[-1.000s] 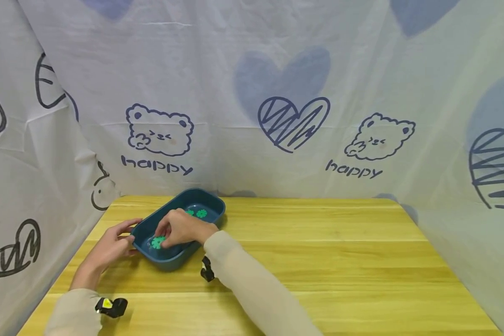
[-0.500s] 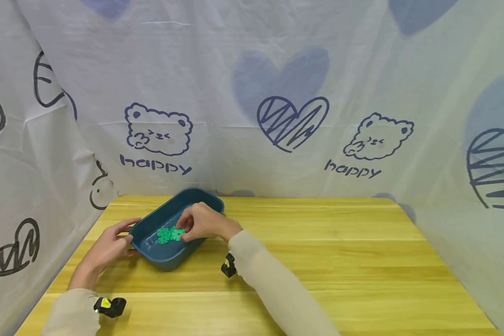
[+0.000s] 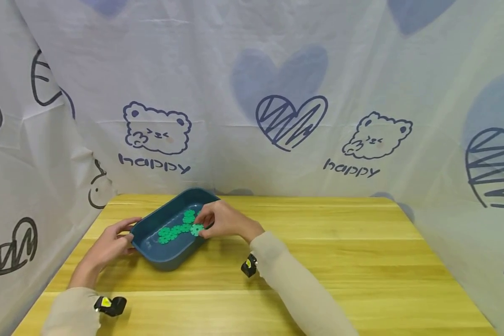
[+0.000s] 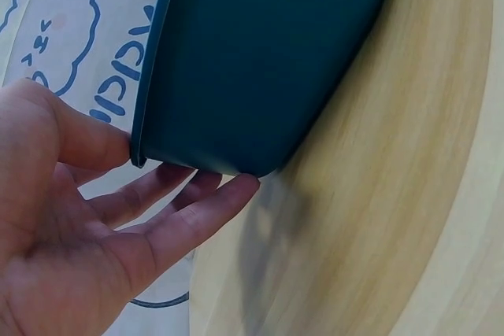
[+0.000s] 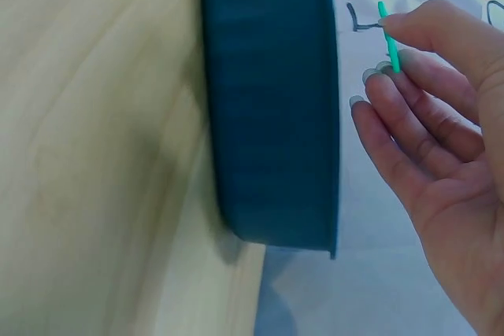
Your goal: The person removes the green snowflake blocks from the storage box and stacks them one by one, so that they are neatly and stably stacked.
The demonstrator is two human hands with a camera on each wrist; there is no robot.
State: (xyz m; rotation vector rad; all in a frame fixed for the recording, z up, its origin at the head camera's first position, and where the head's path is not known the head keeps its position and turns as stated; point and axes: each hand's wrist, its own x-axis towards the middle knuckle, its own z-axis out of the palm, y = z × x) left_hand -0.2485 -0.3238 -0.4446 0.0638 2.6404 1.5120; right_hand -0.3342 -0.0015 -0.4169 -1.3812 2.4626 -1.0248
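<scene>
A deep blue plastic bin [image 3: 164,263] stands at an angle on the table's left side. Inside it, several flat green snowflake discs [image 3: 168,234] lie in a touching chain along the floor. Thumb and fingers of my left hand [image 3: 109,243] hold the bin's near-left end, thumb at the rim and fingertips against the outer wall, as the left wrist view shows. My right hand [image 3: 226,219] pinches one more green snowflake disc [image 3: 197,229] between thumb and fingers over the bin's right side. In the right wrist view this disc [image 5: 389,37] appears edge-on, just beyond the rim.
The yellow wooden table [image 3: 340,252] extends to the right of the bin. A pale cloth [image 3: 235,154] printed with hearts and bears hangs behind and along both sides. A small black camera [image 3: 249,266] sits at my right wrist, another black camera [image 3: 111,306] at my left.
My right hand has moved right and slightly up, from the bin's near end to its right side. More discs in the chain now show. The left hand and bin have stayed put.
</scene>
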